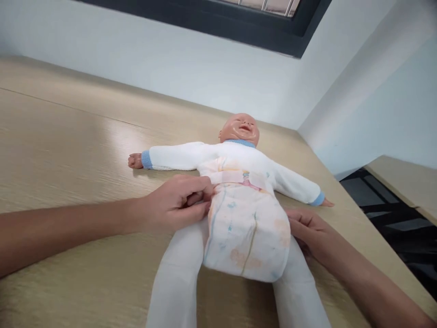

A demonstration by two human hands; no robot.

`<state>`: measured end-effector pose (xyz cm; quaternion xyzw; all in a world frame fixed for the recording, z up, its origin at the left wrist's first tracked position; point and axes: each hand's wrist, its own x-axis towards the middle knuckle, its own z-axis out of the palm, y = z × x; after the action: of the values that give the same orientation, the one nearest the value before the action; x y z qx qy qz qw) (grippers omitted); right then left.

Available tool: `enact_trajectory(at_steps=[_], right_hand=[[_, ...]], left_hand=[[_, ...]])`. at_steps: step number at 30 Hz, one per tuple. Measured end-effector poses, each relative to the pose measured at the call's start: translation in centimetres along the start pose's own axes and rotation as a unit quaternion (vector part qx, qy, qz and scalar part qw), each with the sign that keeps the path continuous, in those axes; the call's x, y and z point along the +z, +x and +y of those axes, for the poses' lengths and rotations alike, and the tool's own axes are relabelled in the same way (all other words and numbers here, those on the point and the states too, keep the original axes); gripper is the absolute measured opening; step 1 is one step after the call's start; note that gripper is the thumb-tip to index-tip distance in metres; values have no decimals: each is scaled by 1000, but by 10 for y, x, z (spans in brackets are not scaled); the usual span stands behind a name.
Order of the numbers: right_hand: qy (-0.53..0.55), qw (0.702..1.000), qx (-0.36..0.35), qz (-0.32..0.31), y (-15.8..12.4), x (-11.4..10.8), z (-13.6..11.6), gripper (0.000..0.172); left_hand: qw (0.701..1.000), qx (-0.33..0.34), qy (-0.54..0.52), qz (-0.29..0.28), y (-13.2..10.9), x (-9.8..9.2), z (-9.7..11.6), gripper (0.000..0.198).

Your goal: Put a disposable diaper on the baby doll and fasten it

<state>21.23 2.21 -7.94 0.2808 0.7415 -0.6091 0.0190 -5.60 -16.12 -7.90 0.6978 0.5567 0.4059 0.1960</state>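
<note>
A baby doll (239, 130) in a white suit with blue collar and cuffs lies on its back, arms spread and legs toward me. Around its hips, over the suit, is a white diaper (235, 228) with pale orange and blue prints. A fastening strip crosses its waist. My left hand (182, 200) is closed in a pinch on the diaper's left edge near the waist. At the opposite edge, my right hand (309, 230) has its fingers curled against the diaper's side, the fingertips partly hidden behind it and the doll's hip.
The doll lies on a light wooden table (85, 182) against a pale wall (170, 59). A dark window frame (205, 23) is above. To the right, beyond the table's edge, stands another wooden surface (406, 180) with dark structure beneath.
</note>
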Motion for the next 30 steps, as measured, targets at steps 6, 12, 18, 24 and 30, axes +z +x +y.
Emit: enact_trajectory(at_steps=[6, 12, 18, 24, 30], right_hand=[[-8, 996, 13, -91, -10, -18, -9, 53], [-34, 970, 132, -203, -20, -27, -20, 44], [-45, 966, 174, -183, -25, -12, -29, 36], [-11, 995, 86, -53, -17, 16, -38, 22], [-36, 992, -9, 121, -12, 21, -20, 44]], left_hand=[[986, -118, -98, -70, 4, -9, -14, 35], [947, -199, -130, -215, 12, -31, -28, 50], [819, -321, -151, -451, 17, -51, -5, 55], [850, -328, -211, -353, 16, -39, -9, 30], [947, -251, -155, -127, 8, -20, -19, 27]])
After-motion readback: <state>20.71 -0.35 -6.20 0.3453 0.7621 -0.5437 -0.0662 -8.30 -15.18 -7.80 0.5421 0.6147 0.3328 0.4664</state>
